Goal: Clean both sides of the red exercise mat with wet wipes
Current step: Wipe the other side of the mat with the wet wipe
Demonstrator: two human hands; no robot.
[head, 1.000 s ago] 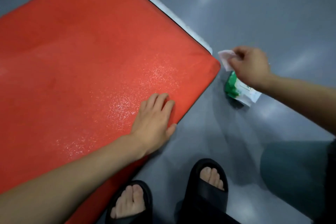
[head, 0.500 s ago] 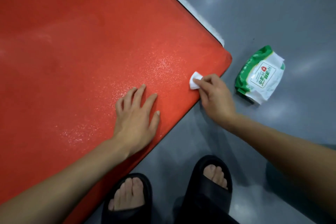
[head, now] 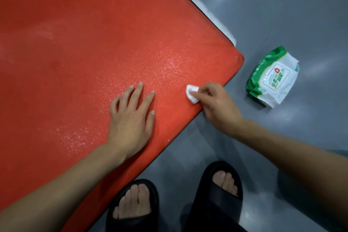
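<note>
The red exercise mat (head: 84, 52) is laid flat on the floor (head: 282, 5); it is steadied by the left hand (head: 131, 117), fingers spread; a folded wet wipe (head: 192, 94) is pinched by the right hand (head: 216, 103) near the mat's corner; a damp sheen suggests wiping is underway; the underside is judged still uncleaned.

Left hand (head: 131, 117) lies flat, palm down, fingers straight and spread, forearm stretching in from the lower left. Right hand (head: 216, 105) reaches in from the right, fingers curled, pinching a folded wet wipe (head: 192, 94) at the fingertips.
</note>
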